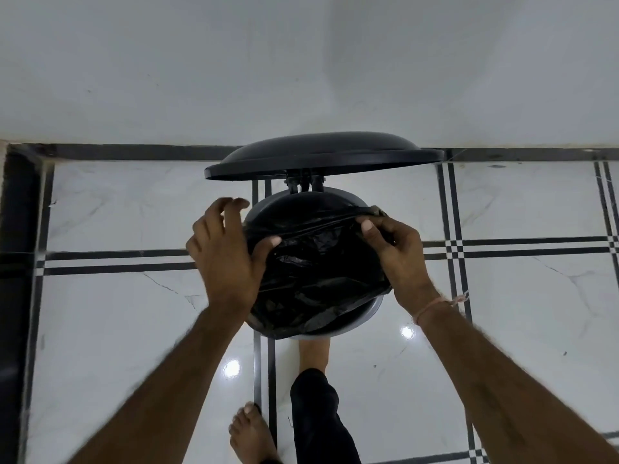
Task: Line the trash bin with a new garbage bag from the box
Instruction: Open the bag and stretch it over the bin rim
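A round grey trash bin (363,321) stands on the tiled floor against the wall, its black lid (321,155) raised at the back. A black garbage bag (318,269) lies crumpled across the bin's opening. My left hand (227,252) is at the bag's left edge, thumb pressed onto the plastic and fingers spread above it. My right hand (392,249) pinches the bag's rim at the bin's right side and stretches it. The box is not in view.
A white wall (301,61) rises right behind the bin. The floor (117,329) is glossy white tile with dark stripe lines. One bare foot (311,351) is under the bin's front, the other foot (251,433) stands behind it.
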Available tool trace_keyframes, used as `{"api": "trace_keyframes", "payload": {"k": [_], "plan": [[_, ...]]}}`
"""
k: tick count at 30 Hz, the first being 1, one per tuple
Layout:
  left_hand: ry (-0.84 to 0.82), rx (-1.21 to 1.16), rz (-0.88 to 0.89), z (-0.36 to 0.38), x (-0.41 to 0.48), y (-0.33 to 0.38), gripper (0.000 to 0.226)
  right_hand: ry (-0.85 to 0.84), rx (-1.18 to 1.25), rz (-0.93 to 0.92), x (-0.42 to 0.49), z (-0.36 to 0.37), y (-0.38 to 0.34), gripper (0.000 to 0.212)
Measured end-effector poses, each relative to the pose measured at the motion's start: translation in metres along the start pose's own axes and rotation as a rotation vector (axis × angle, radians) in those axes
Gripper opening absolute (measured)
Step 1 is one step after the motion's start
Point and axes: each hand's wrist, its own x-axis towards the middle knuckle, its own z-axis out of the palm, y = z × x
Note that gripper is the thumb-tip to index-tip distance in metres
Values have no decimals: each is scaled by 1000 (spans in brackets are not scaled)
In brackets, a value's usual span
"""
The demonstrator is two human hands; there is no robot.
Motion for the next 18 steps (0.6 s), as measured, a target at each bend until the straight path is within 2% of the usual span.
{"api": "trace_keyframes", "payload": {"k": [4,7,9,11,13,15,18], "plan": [[-92,140,212,16,26,7,56,-18,42,-6,0,0,0,21],[-158,111,227,18,34,3,22,-36,92,-11,1,-5,-3,20],[-191,52,209,14,36,0,17,-44,125,-2,3,-8,-6,21],[-284,-140,147,8,37,-2,19,-39,152,23,8,-9,-9,23],[-374,-372,-14,5,39,-2,22,-42,174,52,16,-8,-12,25],[-335,-466,-127,6,43,-5,25,-53,165,58,25,-6,-13,27],[-218,-446,-218,12,48,-5,30,-62,104,45,37,-2,-10,30]]}}
